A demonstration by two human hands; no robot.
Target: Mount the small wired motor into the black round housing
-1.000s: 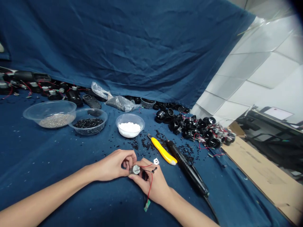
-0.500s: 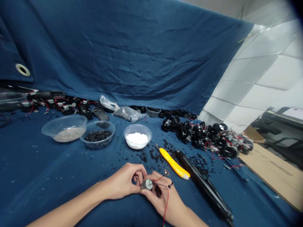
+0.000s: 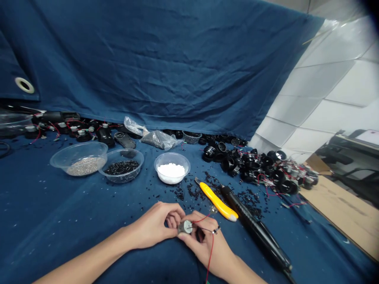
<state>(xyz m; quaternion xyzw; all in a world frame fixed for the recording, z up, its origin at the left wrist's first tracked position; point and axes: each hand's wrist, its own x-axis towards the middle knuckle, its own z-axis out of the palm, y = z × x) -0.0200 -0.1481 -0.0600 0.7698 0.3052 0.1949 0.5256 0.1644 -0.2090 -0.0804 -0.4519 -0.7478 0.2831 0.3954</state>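
Observation:
A small grey electric motor (image 3: 186,227) with a pale end cap is held between my hands, low in the middle of the view. My right hand (image 3: 211,246) grips it between thumb and fingers, closed. The curled fingers of my left hand (image 3: 158,225) pinch at the motor's left end; what lies between those fingertips is partly hidden. Thin red and black wires (image 3: 210,252) run from the end cap over my right hand, and the red one hangs down past it. Beyond my right hand lies a yellow-handled cutter (image 3: 217,202), beside a black corded tool (image 3: 256,227).
Three clear bowls stand ahead: one with white bits (image 3: 172,169), one with black screw-like pieces (image 3: 122,166), one with tan bits (image 3: 79,159). Black granules (image 3: 189,190) are scattered nearby. Black housings (image 3: 251,163) pile up at right, near cardboard (image 3: 340,213). A plastic bag (image 3: 160,139) lies behind.
The view has shifted slightly. Both hands keep their hold on the motor, which has turned a little, and its wires have swung slightly to the right.

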